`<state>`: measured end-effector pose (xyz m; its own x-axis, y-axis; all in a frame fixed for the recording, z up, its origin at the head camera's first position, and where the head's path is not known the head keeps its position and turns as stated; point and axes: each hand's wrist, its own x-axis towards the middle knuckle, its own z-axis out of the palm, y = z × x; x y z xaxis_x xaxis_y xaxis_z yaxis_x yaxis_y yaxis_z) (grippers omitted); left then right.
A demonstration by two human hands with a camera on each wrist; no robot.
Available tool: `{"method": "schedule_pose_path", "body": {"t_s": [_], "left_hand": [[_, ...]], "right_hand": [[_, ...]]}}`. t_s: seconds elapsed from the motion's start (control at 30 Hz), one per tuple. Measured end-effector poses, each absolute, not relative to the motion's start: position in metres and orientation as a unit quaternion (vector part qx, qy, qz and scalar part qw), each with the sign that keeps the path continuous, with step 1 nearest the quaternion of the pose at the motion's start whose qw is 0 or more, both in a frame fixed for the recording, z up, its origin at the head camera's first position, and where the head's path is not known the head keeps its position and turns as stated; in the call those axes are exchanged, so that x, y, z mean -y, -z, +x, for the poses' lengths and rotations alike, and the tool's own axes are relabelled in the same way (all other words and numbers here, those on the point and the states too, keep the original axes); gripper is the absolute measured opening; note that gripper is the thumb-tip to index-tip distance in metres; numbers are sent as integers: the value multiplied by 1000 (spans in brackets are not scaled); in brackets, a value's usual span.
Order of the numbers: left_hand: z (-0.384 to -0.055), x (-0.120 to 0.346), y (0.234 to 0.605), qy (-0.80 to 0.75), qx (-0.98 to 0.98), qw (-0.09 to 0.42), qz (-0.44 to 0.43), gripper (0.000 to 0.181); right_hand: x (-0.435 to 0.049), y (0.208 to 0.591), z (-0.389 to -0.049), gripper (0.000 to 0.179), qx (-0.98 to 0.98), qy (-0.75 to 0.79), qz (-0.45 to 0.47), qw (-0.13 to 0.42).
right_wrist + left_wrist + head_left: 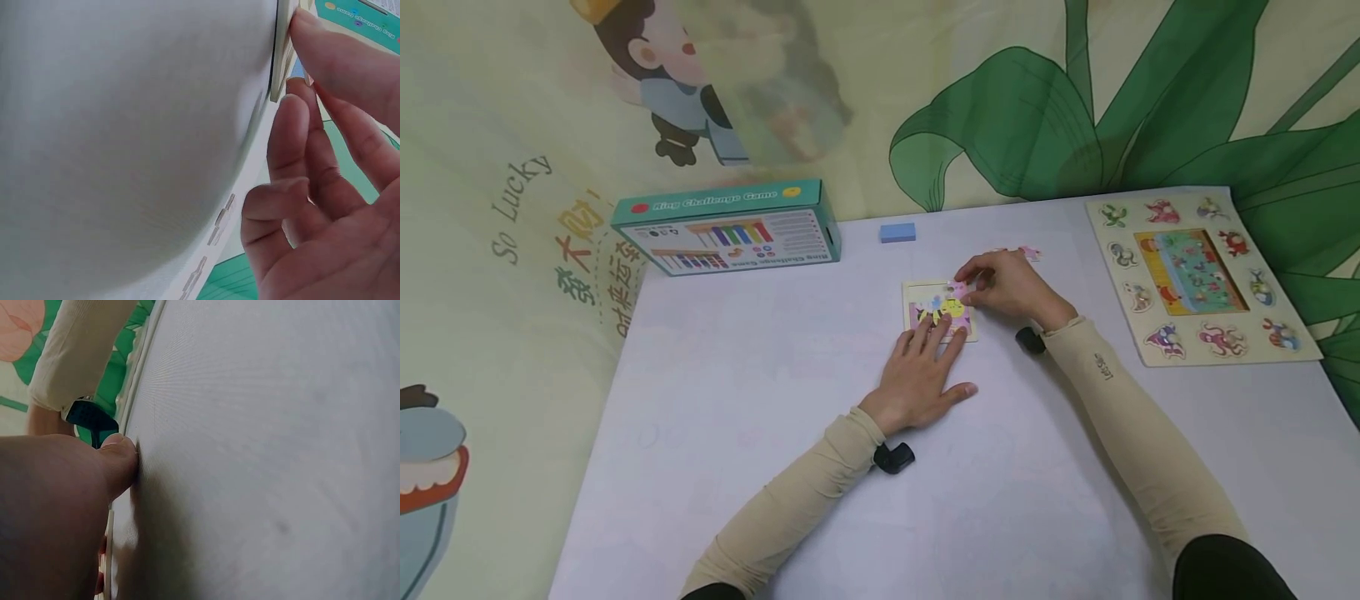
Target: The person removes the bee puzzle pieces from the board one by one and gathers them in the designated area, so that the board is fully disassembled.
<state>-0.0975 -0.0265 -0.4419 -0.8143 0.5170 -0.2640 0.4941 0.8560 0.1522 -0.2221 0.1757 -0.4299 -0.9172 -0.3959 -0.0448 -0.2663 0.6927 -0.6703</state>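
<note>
A piece [957, 289] is pinched by the right hand [1011, 287] at the puzzle's [917, 286] one o'clock, the left hand [919, 379] splayed at six.

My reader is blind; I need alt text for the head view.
Left hand touches a puzzle while the right hand pinches a pink piece at its top right corner. A box, blue block and larger board share the white table.

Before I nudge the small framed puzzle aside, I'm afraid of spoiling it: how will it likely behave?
The small framed puzzle lies flat on the table, so it should slide rather than tip. Its thin, straight edges suggest stiffness. The pink piece at the right hand looks separate, so may shift.
</note>
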Motion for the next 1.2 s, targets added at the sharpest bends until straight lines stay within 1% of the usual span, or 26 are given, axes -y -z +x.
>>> {"method": "schedule_pose_path", "body": {"t_s": [0.27, 0.47, 0.97, 1.2], "left_hand": [[-97, 27, 440, -37, -952, 145, 267, 83], [-97, 27, 441, -35, -952, 136, 271, 82], [-99, 27, 441, -44, -951, 145, 268, 82], [-99, 28, 441, -51, -952, 146, 265, 88]], "right_hand": [[-176, 430, -221, 32, -908, 348, -206, 108], [-173, 429, -219, 32, -904, 351, -206, 126], [-177, 430, -218, 30, -910, 349, -193, 116], [-184, 427, -220, 30, -916, 347, -172, 107]]}}
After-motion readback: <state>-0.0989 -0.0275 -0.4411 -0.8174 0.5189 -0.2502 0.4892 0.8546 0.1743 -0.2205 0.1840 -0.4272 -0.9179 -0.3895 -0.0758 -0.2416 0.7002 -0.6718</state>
